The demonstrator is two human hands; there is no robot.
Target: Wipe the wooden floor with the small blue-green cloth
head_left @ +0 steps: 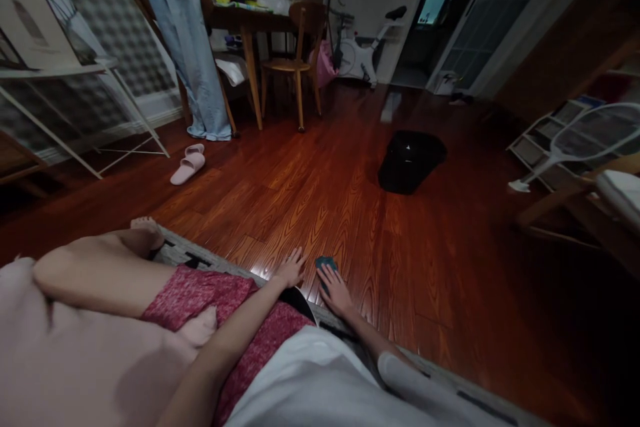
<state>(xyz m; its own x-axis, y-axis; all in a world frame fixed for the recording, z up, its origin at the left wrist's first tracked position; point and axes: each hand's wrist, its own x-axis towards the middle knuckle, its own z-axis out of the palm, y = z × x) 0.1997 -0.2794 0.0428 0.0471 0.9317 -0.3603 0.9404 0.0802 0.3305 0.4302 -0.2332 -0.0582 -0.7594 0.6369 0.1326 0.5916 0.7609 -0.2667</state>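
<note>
My right hand (pixel 336 291) is at the floor beside the grey rug, its fingers laid over a dark teal cloth (pixel 325 261) and holding it against the wooden boards. Part of the cloth shows past the fingertips; the rest is hidden under the hand. To its left, my left hand (pixel 291 269) is stretched out near the rug's edge with fingers apart and nothing in it. Between my arms a dark, rounded thing with a pale rim (pixel 300 305) is partly hidden; I cannot tell what it is.
A black bin (pixel 411 161) stands ahead on the reddish wooden floor (pixel 320 187). Pink slippers (pixel 189 164) lie to the left. Farther off are a wooden chair (pixel 294 65), jeans (pixel 193 53) over another chair, and an exercise bike (pixel 361 53). A racket (pixel 590 137) leans at the right.
</note>
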